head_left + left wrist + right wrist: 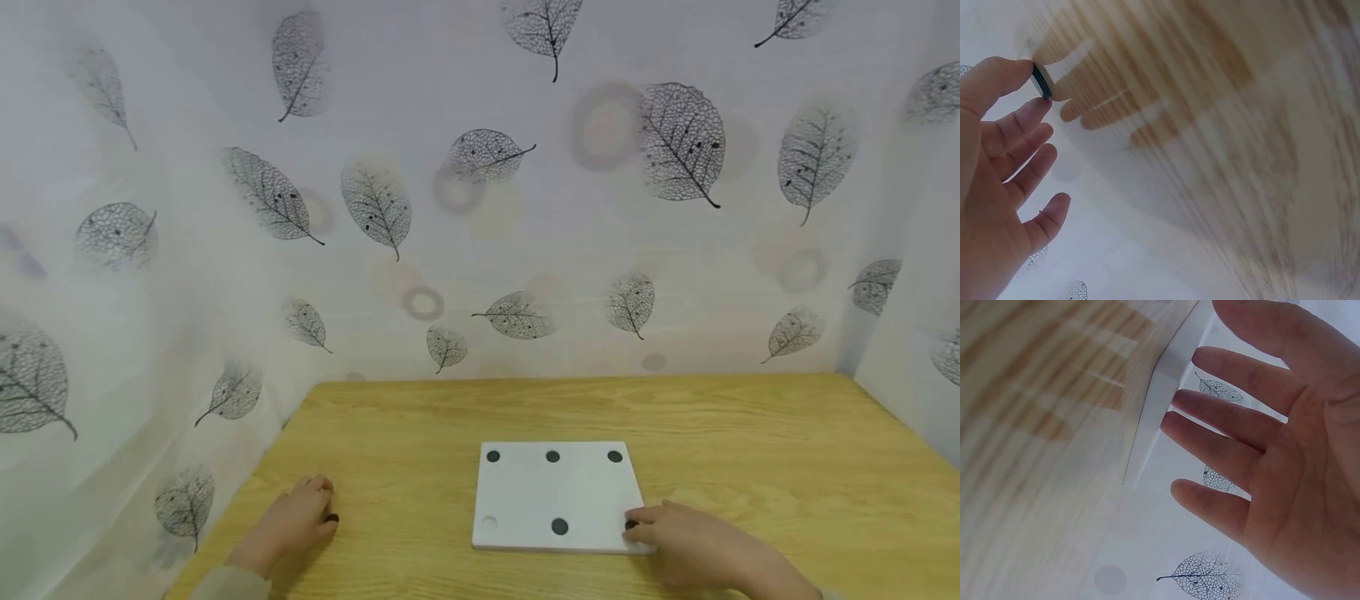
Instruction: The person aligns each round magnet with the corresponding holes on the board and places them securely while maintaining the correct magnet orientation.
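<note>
My left hand (296, 517) is low over the wooden table, left of a white board (558, 492). Its thumb and index finger pinch a small dark disc (1042, 81) by opposite edges, close to the tabletop. My right hand (693, 537) is at the board's near right corner, its fingertips around a dark disc (632, 525) lying there. The fingers (1229, 419) look straight and spread in the right wrist view, with tips at the board's edge; no disc shows there. More dark discs sit on the board, one at front middle (559, 527). A pale round recess (489, 522) is at its near left corner.
The wood-grain table (405, 467) is glossy and reflects the hands in the wrist views. White sheeting (465, 242) printed with dark leaves rises behind the table and along both sides.
</note>
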The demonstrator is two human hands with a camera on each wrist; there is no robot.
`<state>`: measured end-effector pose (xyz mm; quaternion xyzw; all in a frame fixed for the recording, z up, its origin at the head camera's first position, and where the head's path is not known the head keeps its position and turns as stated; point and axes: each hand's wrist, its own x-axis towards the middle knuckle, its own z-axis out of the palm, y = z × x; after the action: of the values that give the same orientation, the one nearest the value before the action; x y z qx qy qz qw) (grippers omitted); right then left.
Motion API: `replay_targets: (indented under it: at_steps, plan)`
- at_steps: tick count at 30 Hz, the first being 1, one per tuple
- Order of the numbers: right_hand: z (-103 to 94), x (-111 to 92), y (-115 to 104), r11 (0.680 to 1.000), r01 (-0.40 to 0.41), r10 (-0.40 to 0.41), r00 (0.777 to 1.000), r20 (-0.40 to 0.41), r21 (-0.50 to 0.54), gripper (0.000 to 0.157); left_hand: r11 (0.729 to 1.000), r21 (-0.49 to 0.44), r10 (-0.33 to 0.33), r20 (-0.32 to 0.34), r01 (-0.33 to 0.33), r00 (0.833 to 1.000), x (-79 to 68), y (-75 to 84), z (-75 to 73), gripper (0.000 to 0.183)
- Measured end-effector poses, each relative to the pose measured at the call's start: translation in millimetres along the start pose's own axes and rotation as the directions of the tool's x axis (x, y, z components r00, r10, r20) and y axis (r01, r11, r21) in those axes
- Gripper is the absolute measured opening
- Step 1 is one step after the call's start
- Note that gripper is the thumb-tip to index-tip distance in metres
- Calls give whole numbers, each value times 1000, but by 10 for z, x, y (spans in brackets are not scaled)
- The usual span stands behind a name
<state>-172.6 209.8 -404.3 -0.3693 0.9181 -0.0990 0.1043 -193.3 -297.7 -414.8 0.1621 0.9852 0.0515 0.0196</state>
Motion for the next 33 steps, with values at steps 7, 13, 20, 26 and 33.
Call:
replay_targets:
  at_steps: [7,13,20,26,33]
  plan:
    - [34,8,19,1000,1,-1,1000,-2,0,36,1000,18,-3,-9,3,1000,6,21,1,21]
    - [53,22,57,999,-10,9,999,37,45,33,999,36,-20,-33,21,999,-1,55,-15,16]
    - [51,27,43,997,-33,31,999,34,67,33,998,52,-24,-36,25,999,15,76,-78,15]
    - [66,3,11,991,-92,89,996,28,97,33,998,61,-14,-17,15,1000,30,90,-95,16]
    - [52,0,13,997,-51,51,999,9,55,33,998,68,-11,-24,13,1000,55,96,-83,17]
